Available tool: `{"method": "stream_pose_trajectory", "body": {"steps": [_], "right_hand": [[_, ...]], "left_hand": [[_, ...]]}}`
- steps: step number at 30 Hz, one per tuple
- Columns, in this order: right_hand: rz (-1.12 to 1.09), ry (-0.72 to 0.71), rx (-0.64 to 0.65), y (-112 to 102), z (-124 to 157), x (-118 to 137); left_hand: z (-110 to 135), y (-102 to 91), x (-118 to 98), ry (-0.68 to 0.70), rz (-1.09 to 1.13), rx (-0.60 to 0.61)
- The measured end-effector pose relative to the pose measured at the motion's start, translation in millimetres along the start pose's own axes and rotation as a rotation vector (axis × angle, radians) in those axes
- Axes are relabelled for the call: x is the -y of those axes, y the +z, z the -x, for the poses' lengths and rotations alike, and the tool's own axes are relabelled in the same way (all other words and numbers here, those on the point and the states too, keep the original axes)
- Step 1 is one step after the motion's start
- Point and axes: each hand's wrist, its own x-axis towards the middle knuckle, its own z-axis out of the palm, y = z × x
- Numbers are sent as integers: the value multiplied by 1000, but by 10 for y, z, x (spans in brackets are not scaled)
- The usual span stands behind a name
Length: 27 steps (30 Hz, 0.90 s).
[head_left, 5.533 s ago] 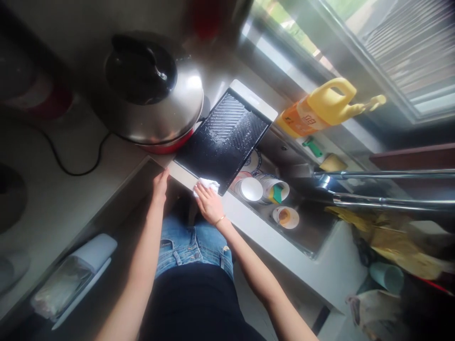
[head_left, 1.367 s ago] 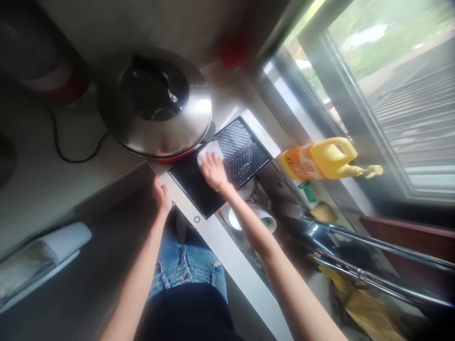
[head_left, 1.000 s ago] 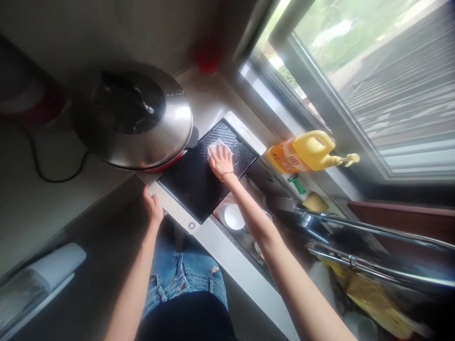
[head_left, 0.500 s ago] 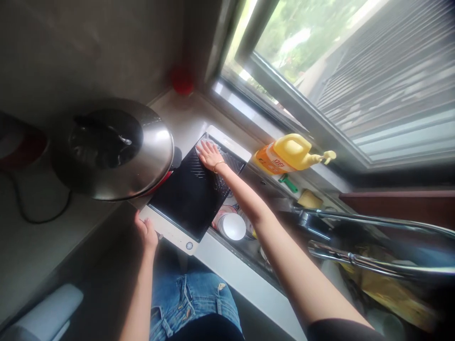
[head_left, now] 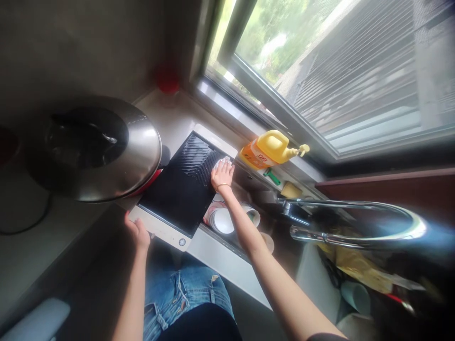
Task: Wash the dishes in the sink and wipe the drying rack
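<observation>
A: What does the right hand (head_left: 222,174) have hold of?

B: A crumpled white cloth (head_left: 225,162). The hand lies opened nearly flat, fingers stretched forward over it, pressing it onto the far right edge of a rectangular black griddle (head_left: 170,199) with pale end panels and a ribbed far half.

A: And the left hand (head_left: 138,232)?

B: It is curled against the griddle's near left corner, touching the pale panel. Part of the fingers is hidden, so I can't tell how far they close on it.

A: Where does the griddle sit?

B: On the pale countertop (head_left: 222,251), its right side reaching over a metal sink (head_left: 255,188).

A: What surrounds it?

B: Just left of the griddle, a wide round pot with a domed steel-and-dark-glass lid (head_left: 142,156). Just to its right, a round white bowl (head_left: 223,220) in the sink. Beyond its far right corner, a yellow plastic pump bottle with an orange label (head_left: 268,148). Well to its right, a curved chrome faucet (head_left: 355,204).
</observation>
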Motion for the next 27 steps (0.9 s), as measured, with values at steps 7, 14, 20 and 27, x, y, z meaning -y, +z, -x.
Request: {"method": "stream_pose_trajectory", "body": {"steps": [7, 14, 20, 27], "right_hand": [[-105, -205, 10, 177, 1159, 310], [-103, -559, 137, 201, 1433, 271], [-40, -306, 157, -86, -35, 444], [-89, -694, 240, 1, 984, 841]], "left_hand": [[10, 16, -114, 6, -26, 1], [2, 24, -82, 20, -27, 15], [-10, 24, -56, 30, -36, 10], [11, 27, -69, 30, -38, 18]]}}
